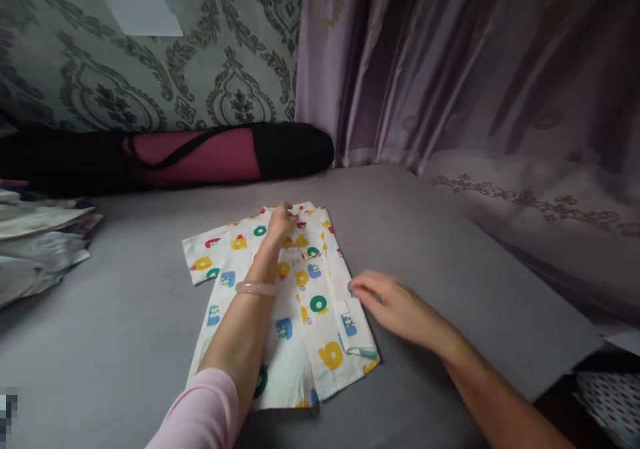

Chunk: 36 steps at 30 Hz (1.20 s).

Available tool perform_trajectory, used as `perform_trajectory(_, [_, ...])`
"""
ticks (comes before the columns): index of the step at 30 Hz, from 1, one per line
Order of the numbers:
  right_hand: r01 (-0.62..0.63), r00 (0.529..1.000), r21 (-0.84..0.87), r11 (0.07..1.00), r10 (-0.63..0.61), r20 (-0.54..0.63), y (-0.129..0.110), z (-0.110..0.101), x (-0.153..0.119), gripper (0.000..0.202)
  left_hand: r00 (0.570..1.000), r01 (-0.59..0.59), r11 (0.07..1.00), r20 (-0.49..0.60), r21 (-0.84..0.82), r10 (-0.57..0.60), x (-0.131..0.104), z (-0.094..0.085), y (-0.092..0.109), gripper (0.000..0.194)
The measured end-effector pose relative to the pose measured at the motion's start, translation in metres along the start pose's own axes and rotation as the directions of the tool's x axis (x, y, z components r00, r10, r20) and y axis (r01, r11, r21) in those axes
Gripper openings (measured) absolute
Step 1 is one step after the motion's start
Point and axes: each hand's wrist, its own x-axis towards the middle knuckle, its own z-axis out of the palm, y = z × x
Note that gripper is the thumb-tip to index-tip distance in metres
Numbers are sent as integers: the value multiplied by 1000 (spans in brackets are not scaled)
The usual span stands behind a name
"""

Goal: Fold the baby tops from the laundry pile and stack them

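A white short-sleeved shirt (pixel 293 302) with a colourful print lies spread on the grey bed surface, buttons facing up. Its sleeve on the left sticks out, while the right side is folded inward over the front. My left hand (pixel 283 221) is at the collar with its fingers bent and closed on the cloth; the forearm, with a pale bangle (pixel 256 289), crosses the shirt. At the folded right edge, the fingers of my right hand (pixel 383 299) are pinched together on the cloth. My fingertips are partly hidden.
A pile of folded clothes (pixel 45 242) sits at the left. Along the patterned wall lies a long black and maroon bag (pixel 200 155). Purple curtains (pixel 450 89) hang at the right beside the grey bed (pixel 415 222). Dotted fabric (pixel 613 402) shows at lower right.
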Motion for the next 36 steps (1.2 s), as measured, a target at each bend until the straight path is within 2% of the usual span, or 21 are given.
perform_trajectory(1, [18,996,-23,1000,-20,-83,6,0,22,29,1000,14,1000,8,24,-14,-1,-2,3,32])
perform_trajectory(3, [23,985,-110,994,-42,-165,18,8,70,40,999,28,997,37,77,-31,-2,-6,7,37])
perform_trajectory(7, [-77,992,-293,953,44,-118,34,42,157,55,991,-4,991,131,136,-15,-2,-11,8,47])
perform_trajectory(10, [-151,981,-348,925,96,-170,41,65,190,63,986,-41,989,164,143,17,3,-11,0,53])
perform_trajectory(13, [-216,966,-377,901,141,-217,48,78,198,66,982,-67,984,185,163,37,8,-12,-10,57])
perform_trajectory(16, [-215,966,-389,896,138,-218,54,83,197,66,982,-67,981,186,181,32,9,-14,-13,57])
perform_trajectory(22, [-216,964,-403,889,130,-231,52,78,195,62,982,-71,961,190,269,19,1,-25,2,49])
perform_trajectory(25, [-119,978,-432,894,31,-205,40,77,193,60,986,-58,952,168,302,7,0,-29,8,43])
perform_trajectory(28, [20,988,-440,898,-84,-127,26,85,189,59,994,-24,946,107,322,-11,1,-34,10,35])
perform_trajectory(32, [45,997,-377,925,-64,-38,17,98,186,60,1000,-15,954,18,301,10,0,-44,16,30])
perform_trajectory(36, [127,991,-233,964,-133,-12,25,89,182,60,996,-22,961,-72,277,44,-5,-55,32,28])
